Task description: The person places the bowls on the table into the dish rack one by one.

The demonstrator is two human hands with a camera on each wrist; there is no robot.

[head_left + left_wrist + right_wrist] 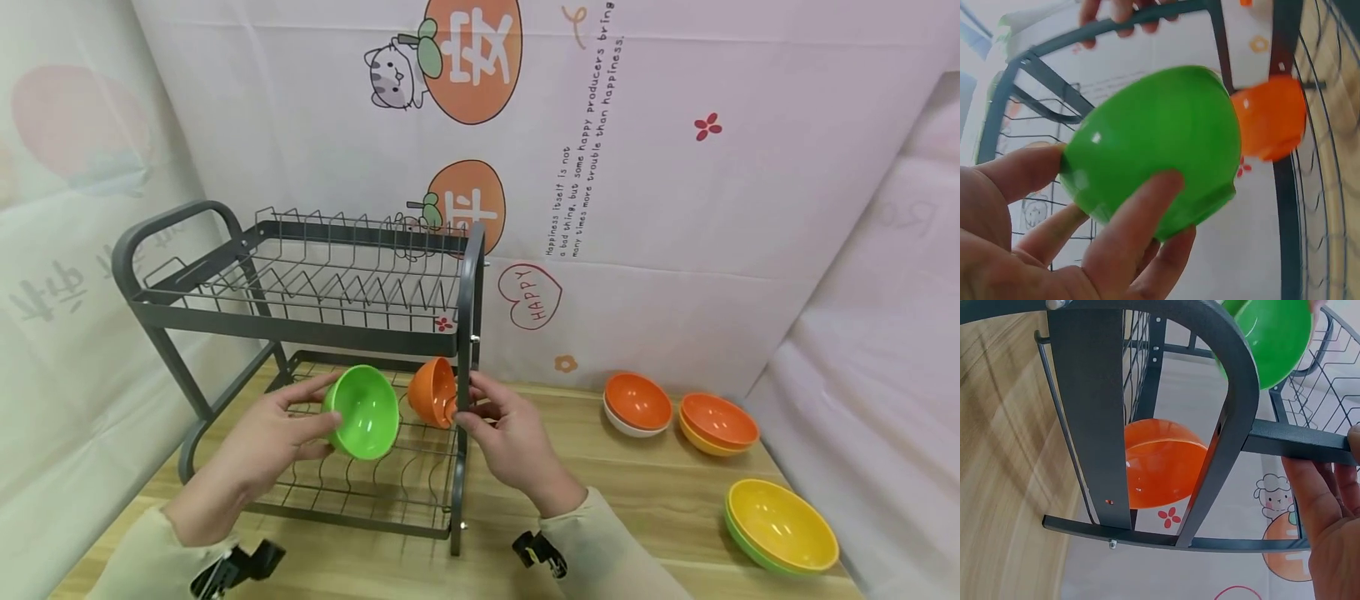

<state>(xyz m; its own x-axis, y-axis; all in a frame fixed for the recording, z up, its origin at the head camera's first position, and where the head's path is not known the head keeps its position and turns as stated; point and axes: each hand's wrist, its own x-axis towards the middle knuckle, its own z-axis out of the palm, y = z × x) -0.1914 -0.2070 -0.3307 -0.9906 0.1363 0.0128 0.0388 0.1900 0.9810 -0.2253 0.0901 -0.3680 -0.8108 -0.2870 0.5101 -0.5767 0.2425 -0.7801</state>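
While the left hand [270, 440] pinches a green bowl [365, 412], the right hand [517, 437] grips the rack's right edge [460, 477]; an orange bowl [427, 395] apparently rests inside.

A dark grey metal two-tier dish rack [300, 327] stands on the light wood-grain bench [375, 575]. At the rack's front, the left hand [273, 429] holds a glossy bright green round bowl [366, 412] with its hollow facing away from the palm. The right hand [517, 437] grips the rack's right upright. A glossy orange round bowl [429, 393] sits tilted in the rack's lower tier, near that upright. Well right of the rack are three nested pairs: orange [639, 400] over white, orange [722, 418] over yellow, and larger yellow [783, 518] over green. Behind the rack hangs a white printed cloth [637, 208].
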